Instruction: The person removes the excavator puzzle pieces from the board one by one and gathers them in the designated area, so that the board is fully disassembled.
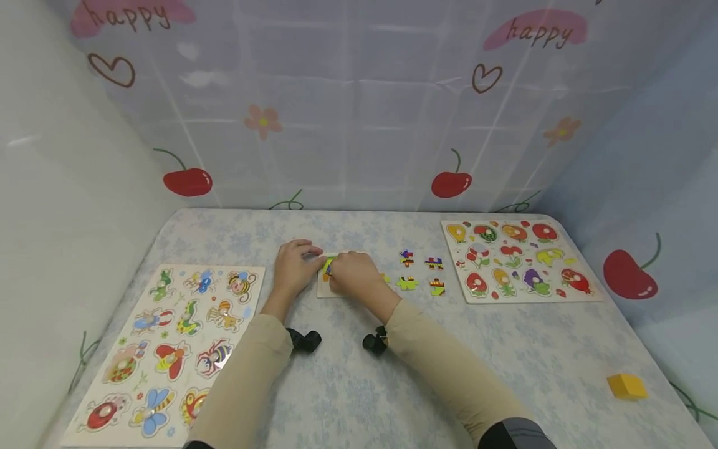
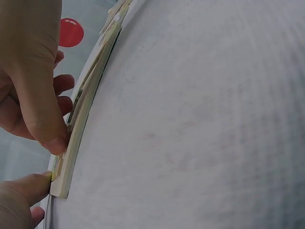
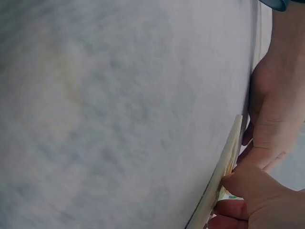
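A small wooden jigsaw board lies near the table's middle, with green and yellow pieces in it. My left hand rests at its left side; in the left wrist view, a straight digit of the left hand touches the board's end. Over the board, my right hand has its fingers curled and seems to pinch a puzzle piece, mostly hidden. In the right wrist view, the right hand's thumb meets the board's face. Several loose jigsaw pieces lie right of the right hand.
An insect peg puzzle lies at the left, partly under the left sleeve. A fruit and vegetable peg puzzle sits at the back right. A yellow block stands near the right edge. A printed curtain hangs behind the table.
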A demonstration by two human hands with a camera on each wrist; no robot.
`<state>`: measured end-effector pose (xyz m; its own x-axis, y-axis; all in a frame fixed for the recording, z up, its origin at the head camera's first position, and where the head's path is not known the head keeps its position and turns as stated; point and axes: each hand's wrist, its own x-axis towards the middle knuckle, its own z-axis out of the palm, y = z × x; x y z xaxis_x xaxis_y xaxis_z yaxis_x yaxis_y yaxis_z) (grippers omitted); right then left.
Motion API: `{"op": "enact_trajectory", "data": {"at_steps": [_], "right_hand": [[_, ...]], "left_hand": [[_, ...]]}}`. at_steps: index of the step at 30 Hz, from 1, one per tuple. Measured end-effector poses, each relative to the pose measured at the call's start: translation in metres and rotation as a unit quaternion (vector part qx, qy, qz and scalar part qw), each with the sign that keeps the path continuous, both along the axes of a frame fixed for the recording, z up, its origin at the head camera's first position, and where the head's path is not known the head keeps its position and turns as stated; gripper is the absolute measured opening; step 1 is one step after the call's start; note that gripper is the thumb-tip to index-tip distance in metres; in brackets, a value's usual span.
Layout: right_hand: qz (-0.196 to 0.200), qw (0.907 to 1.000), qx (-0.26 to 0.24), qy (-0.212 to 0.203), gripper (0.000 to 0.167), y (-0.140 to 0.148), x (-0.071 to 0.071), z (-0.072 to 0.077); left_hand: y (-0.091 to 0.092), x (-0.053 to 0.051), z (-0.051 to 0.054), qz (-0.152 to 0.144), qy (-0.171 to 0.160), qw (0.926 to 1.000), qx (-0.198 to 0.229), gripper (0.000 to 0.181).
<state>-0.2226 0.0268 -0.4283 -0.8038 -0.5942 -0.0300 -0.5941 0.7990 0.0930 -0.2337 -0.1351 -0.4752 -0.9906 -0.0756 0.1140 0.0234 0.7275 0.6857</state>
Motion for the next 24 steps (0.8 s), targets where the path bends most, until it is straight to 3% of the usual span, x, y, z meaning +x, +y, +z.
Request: {"op": "enact_trajectory", "data": {"at_steps": [8,17,24], "right_hand": [[0.007,0.9995,0.007,-0.029,0.016,-0.006,0.001,0.001],[0.022,0.9990,0.003,-0.039,0.019,-0.005,0.002,0.008],[0.031,0.9983,-0.014,-0.048,0.039,0.002,-0.004,0.010]], "left_hand": [[0.001,0.003,0.000,0.001,-0.003,1.0000,0.005,0.028],[0.001,0.002,0.001,0.001,0.001,1.0000,0.004,0.029],[0.000,0.001,0.001,-0.001,-0.001,1.0000,0.001,0.028]]}}
